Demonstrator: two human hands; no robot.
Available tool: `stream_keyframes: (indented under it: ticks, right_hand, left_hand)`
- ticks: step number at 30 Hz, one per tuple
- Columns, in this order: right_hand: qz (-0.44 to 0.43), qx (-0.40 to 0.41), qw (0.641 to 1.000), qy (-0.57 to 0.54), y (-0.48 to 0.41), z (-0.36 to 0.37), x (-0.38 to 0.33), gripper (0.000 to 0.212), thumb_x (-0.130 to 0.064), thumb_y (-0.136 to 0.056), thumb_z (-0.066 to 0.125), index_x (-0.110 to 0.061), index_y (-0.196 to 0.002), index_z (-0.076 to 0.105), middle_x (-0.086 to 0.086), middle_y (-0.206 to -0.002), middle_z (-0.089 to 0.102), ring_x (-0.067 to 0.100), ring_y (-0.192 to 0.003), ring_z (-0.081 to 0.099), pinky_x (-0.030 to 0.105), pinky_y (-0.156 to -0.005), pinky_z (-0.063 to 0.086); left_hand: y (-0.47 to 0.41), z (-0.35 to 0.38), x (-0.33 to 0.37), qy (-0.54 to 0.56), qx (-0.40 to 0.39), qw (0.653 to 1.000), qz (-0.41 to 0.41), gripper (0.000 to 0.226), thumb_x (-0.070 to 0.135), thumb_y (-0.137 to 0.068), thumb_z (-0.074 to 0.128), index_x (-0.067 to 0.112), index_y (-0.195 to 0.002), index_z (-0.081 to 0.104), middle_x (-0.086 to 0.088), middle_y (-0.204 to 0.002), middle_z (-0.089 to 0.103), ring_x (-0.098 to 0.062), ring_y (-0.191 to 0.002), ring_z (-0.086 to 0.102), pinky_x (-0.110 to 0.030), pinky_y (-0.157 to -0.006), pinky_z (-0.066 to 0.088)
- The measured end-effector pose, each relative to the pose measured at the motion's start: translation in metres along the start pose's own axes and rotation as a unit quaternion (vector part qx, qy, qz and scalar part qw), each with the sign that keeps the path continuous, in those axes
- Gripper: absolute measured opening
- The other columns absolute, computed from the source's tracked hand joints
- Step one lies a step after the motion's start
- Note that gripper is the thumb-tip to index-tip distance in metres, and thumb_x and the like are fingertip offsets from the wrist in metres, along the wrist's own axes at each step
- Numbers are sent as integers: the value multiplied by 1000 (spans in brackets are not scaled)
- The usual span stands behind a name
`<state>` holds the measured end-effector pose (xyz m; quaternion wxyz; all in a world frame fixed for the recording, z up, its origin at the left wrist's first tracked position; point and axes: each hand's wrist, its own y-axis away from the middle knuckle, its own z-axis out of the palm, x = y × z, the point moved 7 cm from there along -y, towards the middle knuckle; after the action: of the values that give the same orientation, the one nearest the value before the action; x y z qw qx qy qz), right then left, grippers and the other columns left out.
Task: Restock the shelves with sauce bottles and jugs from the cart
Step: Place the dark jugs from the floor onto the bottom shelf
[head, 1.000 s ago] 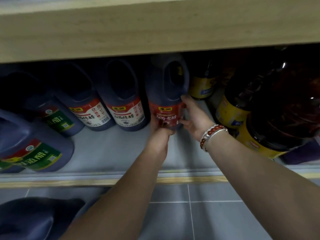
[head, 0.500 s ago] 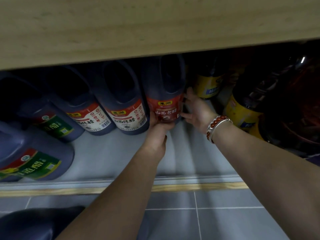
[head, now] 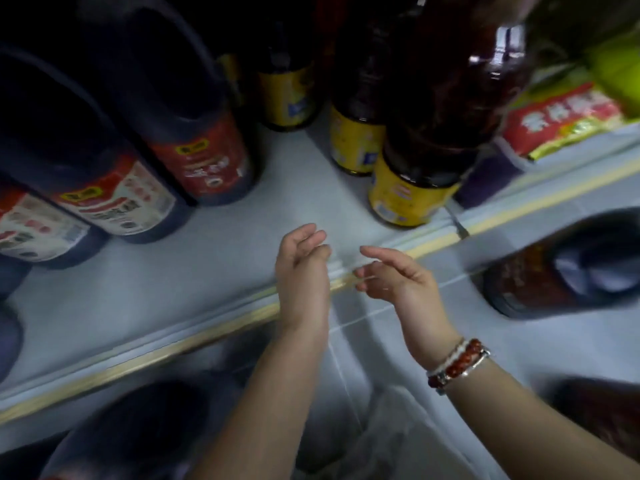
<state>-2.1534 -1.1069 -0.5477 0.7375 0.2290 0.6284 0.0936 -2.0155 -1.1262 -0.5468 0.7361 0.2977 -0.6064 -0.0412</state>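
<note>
Both my hands hover empty over the front edge of the bottom shelf (head: 207, 271). My left hand (head: 301, 268) has relaxed, slightly curled fingers; my right hand (head: 394, 275), with beaded bracelets on its wrist, is also loose and holds nothing. A dark jug with a red label (head: 204, 161) stands on the shelf behind them, apart from both hands. Two more dark jugs with red and white labels (head: 114, 202) stand to its left. Dark bottles with yellow labels (head: 408, 192) stand to the right.
A dark jug (head: 568, 271) lies or stands on the floor at right, beyond the shelf edge. Red and green packets (head: 561, 123) sit at the shelf's far right. Blurred dark jugs (head: 138, 431) and clear plastic wrap (head: 391, 434) are below, near my arms.
Both hands have let go of the red-label jug and drawn back to the shelf's front edge. The jug stays on the shelf. The view has tipped downward and rolled.
</note>
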Motion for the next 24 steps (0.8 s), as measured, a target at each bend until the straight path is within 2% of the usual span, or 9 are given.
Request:
stream_keyframes:
  ticks: [4,7,11,12,14,16,19,22,24]
  right_hand:
    - [50,99,994,3,13,-72,18,25,3,-89,43,-10,-93,64,9,-72,61,20,-61,54,20,-57,44]
    - [60,206,977,-14,28,-141,20,24,4,-88,43,-14,-88,60,7,-73,59,19,-59,54,25,-58,41]
    - [-7,419,908,-8,42,-248,-3,23,0,-82,51,-19,-94,47,12,-101,53,20,-82,51,34,-74,45]
    - [-15,433,901,-6,43,-265,-10,28,-2,-82,54,-17,-104,46,12,-108,51,20,-89,50,34,-79,45]
    - [-21,399,917,-6,33,-281,-20,38,-2,-81,53,-12,-117,48,8,-110,51,19,-91,50,27,-75,43]
    - [-17,339,940,28,18,-276,-26,24,-6,-75,54,-15,-96,60,12,-105,57,22,-88,54,24,-67,42]
    - [-24,332,941,67,8,-270,-29,2,-21,-66,60,-20,-65,59,21,-124,51,28,-95,58,31,-74,45]
    - [-26,370,926,66,6,-275,-34,21,-31,-72,66,-19,-57,57,21,-119,56,24,-81,62,30,-68,47]
    - [-31,387,918,84,9,-273,-38,27,-26,-75,63,-18,-52,51,19,-99,62,22,-73,58,31,-65,44]
  left_hand:
    - [36,67,-21,-74,-188,979,3,31,1,-86,55,30,-98,56,11,-96,67,-7,-96,62,-18,-82,46]
    - [66,125,-42,-99,-292,951,-24,28,-2,-88,51,21,-104,54,7,-95,64,-4,-89,59,-11,-75,44]
    - [99,192,-62,-133,-376,916,-38,35,-5,-89,49,11,-121,53,-1,-109,58,-5,-90,55,2,-61,42]
    - [104,206,-68,-150,-395,906,-37,39,-4,-90,49,10,-126,51,-2,-117,57,-6,-98,54,3,-63,41]
    - [115,233,-78,-189,-431,882,-26,50,-3,-90,49,15,-136,45,-1,-133,50,-11,-119,48,-5,-84,42]
    - [121,254,-82,-231,-448,863,-4,61,-4,-89,48,22,-143,36,-4,-146,40,-18,-134,38,-20,-101,34]
    - [122,274,-81,-270,-460,845,23,66,-8,-90,42,24,-146,29,-6,-149,35,-19,-137,33,-14,-97,29]
    - [121,279,-84,-293,-456,839,45,67,-10,-88,36,25,-145,32,-6,-150,34,-19,-137,34,-26,-108,32]
    - [116,272,-86,-285,-425,858,54,64,-10,-86,37,21,-142,37,-10,-147,36,-21,-133,40,-27,-106,36]
